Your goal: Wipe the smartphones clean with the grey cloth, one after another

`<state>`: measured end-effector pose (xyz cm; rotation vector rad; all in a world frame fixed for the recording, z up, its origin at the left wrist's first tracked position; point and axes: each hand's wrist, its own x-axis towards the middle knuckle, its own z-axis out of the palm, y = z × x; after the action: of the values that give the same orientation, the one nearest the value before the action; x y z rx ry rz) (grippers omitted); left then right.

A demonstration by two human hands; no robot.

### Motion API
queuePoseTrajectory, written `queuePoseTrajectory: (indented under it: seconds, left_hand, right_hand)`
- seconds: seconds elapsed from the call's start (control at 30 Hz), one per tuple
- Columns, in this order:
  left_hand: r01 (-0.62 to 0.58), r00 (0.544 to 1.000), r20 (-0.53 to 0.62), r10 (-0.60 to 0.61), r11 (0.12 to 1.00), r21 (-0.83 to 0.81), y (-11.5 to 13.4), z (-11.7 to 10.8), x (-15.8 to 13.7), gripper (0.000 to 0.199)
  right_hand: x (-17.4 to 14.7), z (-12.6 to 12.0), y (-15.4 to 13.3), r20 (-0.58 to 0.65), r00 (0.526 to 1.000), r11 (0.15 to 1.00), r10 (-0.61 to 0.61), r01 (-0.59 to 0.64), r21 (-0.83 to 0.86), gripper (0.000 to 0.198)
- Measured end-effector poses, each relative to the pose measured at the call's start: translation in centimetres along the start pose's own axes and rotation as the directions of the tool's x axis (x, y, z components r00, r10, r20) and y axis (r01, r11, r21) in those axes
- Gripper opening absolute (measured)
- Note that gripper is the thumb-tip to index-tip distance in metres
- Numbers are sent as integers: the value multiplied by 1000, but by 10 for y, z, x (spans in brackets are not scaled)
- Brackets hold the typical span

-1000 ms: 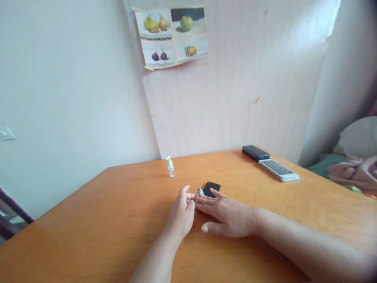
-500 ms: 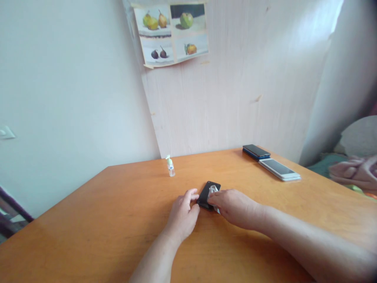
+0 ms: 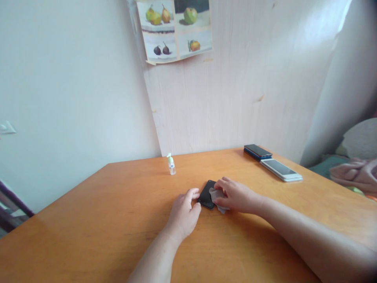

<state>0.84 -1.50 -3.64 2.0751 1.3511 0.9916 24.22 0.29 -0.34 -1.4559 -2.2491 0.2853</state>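
A black smartphone [image 3: 206, 195] lies flat on the wooden table [image 3: 123, 212] in front of me. My left hand [image 3: 185, 212] braces its left side, thumb and fingers curled around the near-left corner. My right hand [image 3: 238, 196] is closed on a crumpled pale wipe [image 3: 217, 194]. The wipe rests on the right part of the phone, and a loose end hangs past its near edge onto the table. My right fingers cover the phone's right edge.
Beyond the phone stands a small clear pump bottle [image 3: 171, 166]. At the back right lie a dark phone in a blue case [image 3: 257, 151] and a white phone [image 3: 281, 169]. Fruit pictures [image 3: 176, 31] hang on the wall; a pinkish cloth [image 3: 353, 175] lies right of the table.
My right hand has shifted slightly up and right with the wipe, which now spreads out more below the fingers. My left hand stays at the phone's side. The view has tilted slightly.
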Motion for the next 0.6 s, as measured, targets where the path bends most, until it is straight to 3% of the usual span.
queuePoseTrajectory:
  seconds: [0.17,0.23,0.33,0.4,0.6]
  left_hand:
    - [3,1000,-2,-3,1000,-18,0,1,0,45]
    - [2,1000,1,-2,1000,-20,0,1,0,44]
    - [-7,1000,2,7,1000,-15,1,1,0,42]
    - [-14,1000,0,14,1000,-4,1,1,-1,41]
    - [-12,1000,-4,12,1000,-5,2,0,-1,41]
  right_hand:
    - [2,4,-1,-1,999,996,-33,33,83,6]
    - [5,5,0,-99,995,991,17,-4,134,10]
    - [8,7,3,-296,952,975,81,-14,222,12]
    - [9,9,5,-348,935,983,60,4,182,13]
    - [12,16,12,-233,972,999,0,10,41,18]
